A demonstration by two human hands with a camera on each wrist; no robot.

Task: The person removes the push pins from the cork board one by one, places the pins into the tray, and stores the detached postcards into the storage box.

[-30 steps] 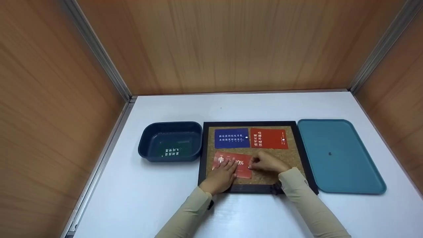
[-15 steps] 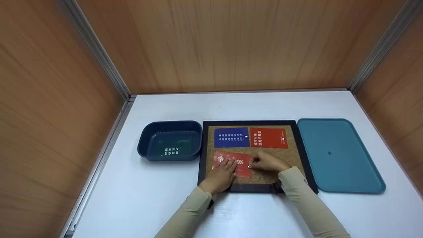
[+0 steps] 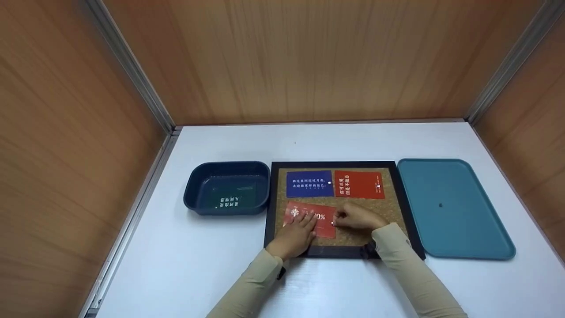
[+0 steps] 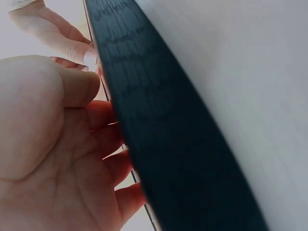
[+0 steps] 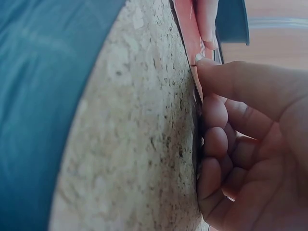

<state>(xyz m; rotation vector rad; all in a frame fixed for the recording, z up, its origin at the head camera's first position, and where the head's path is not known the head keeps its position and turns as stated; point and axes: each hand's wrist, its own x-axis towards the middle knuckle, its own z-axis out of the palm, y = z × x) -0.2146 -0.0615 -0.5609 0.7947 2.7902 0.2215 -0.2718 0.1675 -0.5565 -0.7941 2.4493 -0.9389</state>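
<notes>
My left hand (image 3: 295, 234) lies with fingers spread on a light red card (image 3: 325, 227), pressing it flat against a cork board (image 3: 348, 240) with a black frame. At the card's right edge my right hand (image 3: 359, 217) pinches a small white push pin (image 3: 332, 223) between thumb and fingertips. In the right wrist view, a thin dark needle shows by the thumb tip, close to the red card (image 5: 188, 36). Above, a blue card (image 3: 309, 191) and a darker red card (image 3: 359, 191) lie on the cork, each with a white pin (image 3: 378, 186) near its right edge.
Left of the board stands a dark blue bin (image 3: 192, 201) with a green card (image 3: 242, 196) inside. A teal tray (image 3: 463, 229) lies against the board's right side, bearing a small dark object (image 3: 440, 205). Wooden panels (image 3: 318, 62) enclose the white table (image 3: 176, 274).
</notes>
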